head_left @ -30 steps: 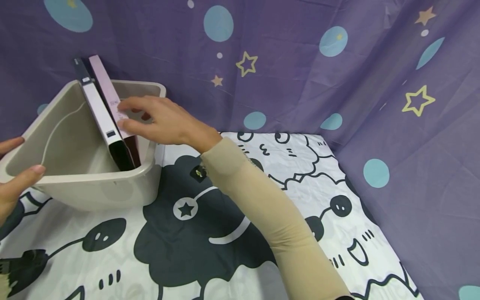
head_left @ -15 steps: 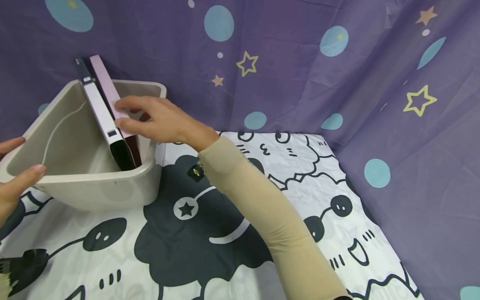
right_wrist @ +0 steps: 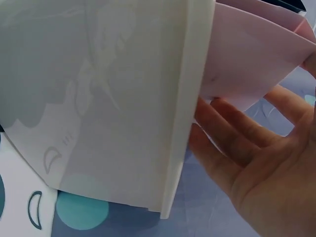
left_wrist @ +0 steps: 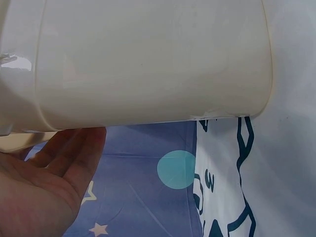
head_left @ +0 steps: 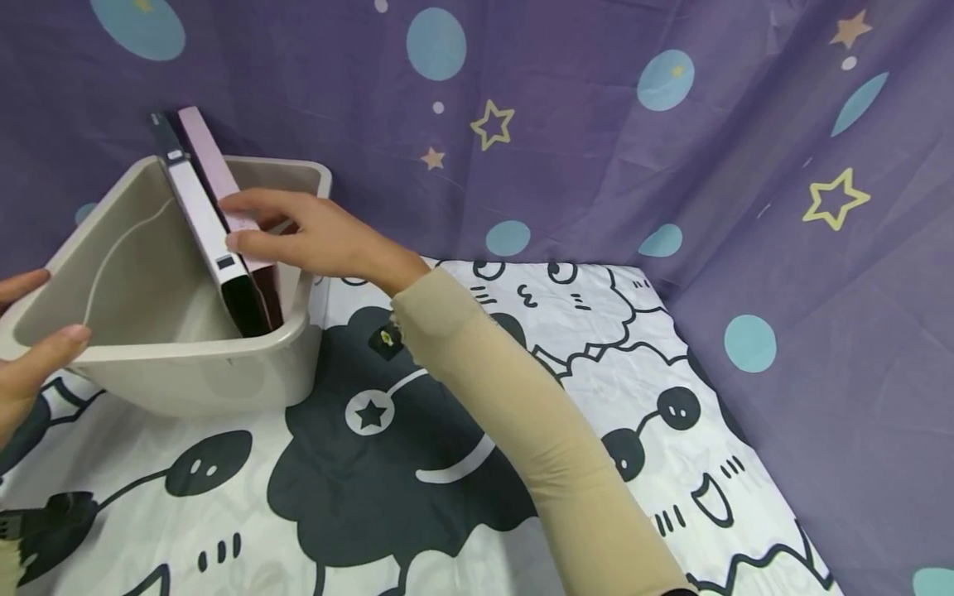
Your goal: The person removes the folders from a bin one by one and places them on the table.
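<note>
A deep beige plastic bin (head_left: pixel 194 381) stands at the left in the head view. Two slim cases lean inside it, their upper ends above the back rim: one has a white spine (head_left: pixel 197 207) with dark ends, the other is pink (head_left: pixel 207 153). My left hand (head_left: pixel 33 372) grips the bin's near left corner, thumb over the rim and fingers (left_wrist: pixel 91 148) against the outside. Over the cases, my right hand (head_left: pixel 313 236) rests with slightly bent fingers, thumb tip at the white case's edge. In the right wrist view, its fingers lie beside the pink case (right_wrist: pixel 247 54).
A white cloth (head_left: pixel 224 497) with black cartoon sheep covers the surface. Behind and to the right hangs a purple curtain (head_left: pixel 566 149) with stars and blue spots. A small black tag (head_left: pixel 386 338) lies next to my right sleeve.
My right hand has slid slightly left, from the pink case toward the white-spined one. The left hand and the bin have stayed in place.
</note>
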